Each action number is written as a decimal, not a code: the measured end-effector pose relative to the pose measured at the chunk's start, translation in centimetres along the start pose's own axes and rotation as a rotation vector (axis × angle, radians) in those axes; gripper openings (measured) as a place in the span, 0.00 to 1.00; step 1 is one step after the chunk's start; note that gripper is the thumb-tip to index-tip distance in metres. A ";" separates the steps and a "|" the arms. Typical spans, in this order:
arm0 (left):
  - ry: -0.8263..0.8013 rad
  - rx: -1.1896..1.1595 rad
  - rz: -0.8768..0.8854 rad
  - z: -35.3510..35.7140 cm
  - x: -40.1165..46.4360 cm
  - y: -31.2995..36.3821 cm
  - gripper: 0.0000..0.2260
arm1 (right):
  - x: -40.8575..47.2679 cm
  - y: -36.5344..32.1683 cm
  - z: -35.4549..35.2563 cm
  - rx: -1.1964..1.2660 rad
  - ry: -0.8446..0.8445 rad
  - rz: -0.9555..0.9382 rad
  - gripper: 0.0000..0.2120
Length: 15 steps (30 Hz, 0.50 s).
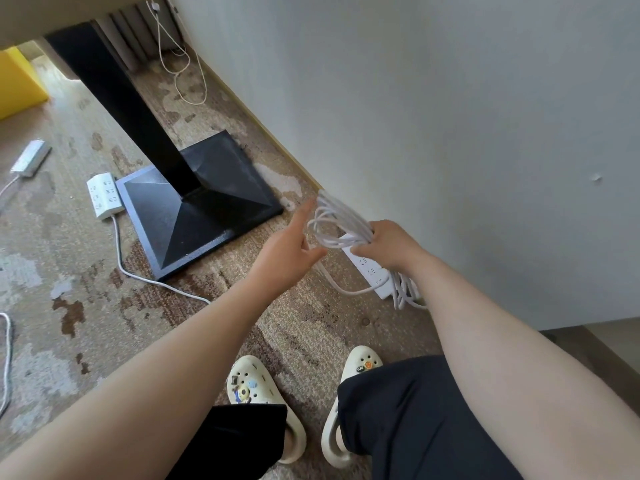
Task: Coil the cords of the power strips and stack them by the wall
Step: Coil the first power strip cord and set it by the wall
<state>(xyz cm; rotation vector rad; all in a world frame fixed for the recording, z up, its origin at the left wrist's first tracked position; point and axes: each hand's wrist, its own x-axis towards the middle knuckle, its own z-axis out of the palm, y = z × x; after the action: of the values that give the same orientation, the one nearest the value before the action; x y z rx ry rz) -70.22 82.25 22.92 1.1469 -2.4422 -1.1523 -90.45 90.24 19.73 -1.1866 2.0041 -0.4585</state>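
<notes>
Right hand [388,245] grips the floppy white cord coil [337,223] mid-frame by the wall; left hand [289,254] loose, empty. Pinch all loops together, they'll spring apart.

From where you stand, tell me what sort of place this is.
Probably an office or meeting room, though I can't be sure. Patterned commercial-style carpet covers the floor, a black pedestal table base stands on it, and several white power strips with loose cords lie near the plain wall.
</notes>
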 end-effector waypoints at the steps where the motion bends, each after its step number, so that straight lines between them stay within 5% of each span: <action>1: -0.015 0.091 0.048 0.0 0.3 0.4 0.41 | -0.1 -0.3 0.2 -0.015 -0.023 -0.004 0.07; 4: -0.081 0.459 0.112 0.4 0.9 1.9 0.45 | -0.2 -0.8 0.5 -0.025 -0.098 -0.010 0.07; 7: -0.096 0.693 0.072 0.7 1.9 3.1 0.36 | -0.4 -1.2 0.6 -0.086 -0.144 -0.037 0.10; 11: -0.147 0.730 -0.014 0.2 3.3 4.0 0.10 | -0.5 -1.3 0.1 -0.190 -0.122 -0.079 0.07; 15: -0.195 0.674 -0.078 0.3 4.2 3.7 0.07 | -0.9 -1.0 -0.5 -0.175 -0.131 -0.110 0.12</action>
<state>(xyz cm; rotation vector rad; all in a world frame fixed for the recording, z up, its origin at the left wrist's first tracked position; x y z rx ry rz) -75.31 80.79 24.80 1.3448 -3.0807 -0.4594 -89.94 90.50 21.09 -1.4026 1.9033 -0.2556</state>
